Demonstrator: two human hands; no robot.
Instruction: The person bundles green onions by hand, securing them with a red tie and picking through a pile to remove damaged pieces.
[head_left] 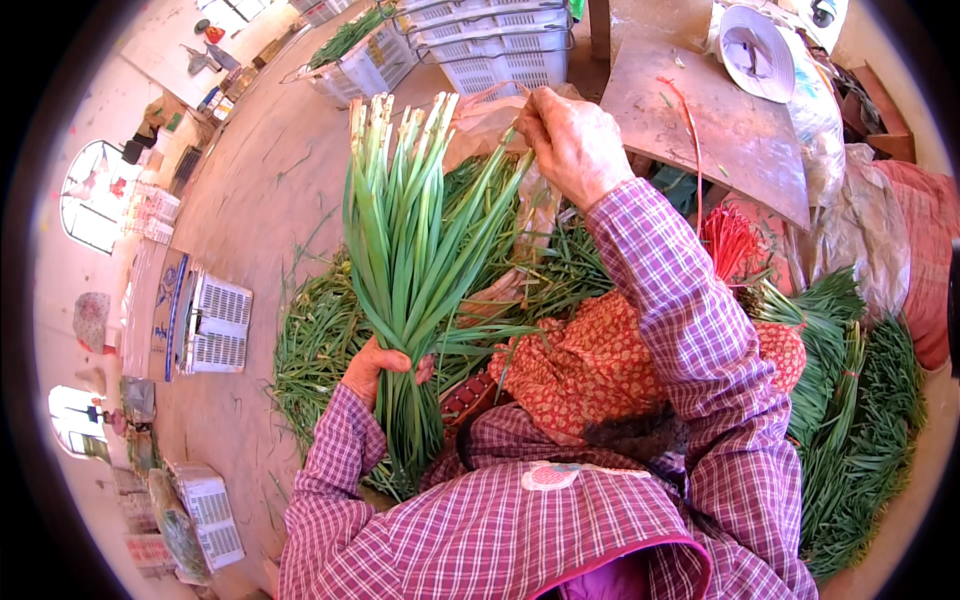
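Observation:
My left hand (384, 370) is wrapped round the middle of a bunch of garlic chives (408, 235). The bunch stands upright, its pale cut ends fanned out at the top and its green leaves hanging below my fist. At the upper right of the bunch, my right hand (572, 140) pinches the pale end of a chive stalk (512, 150) that leans away from the others. The fingertips partly hide that end. Beneath and behind the bunch lies a broad heap of loose chives (320, 350) on the floor.
Tied chive bundles (850, 430) lie on my right, near red ties (730, 240). A board (700, 120) with a hat (757, 55) beyond it stands at the upper right. White crates (505, 50) are stacked ahead, and another crate (218, 322) stands at the left.

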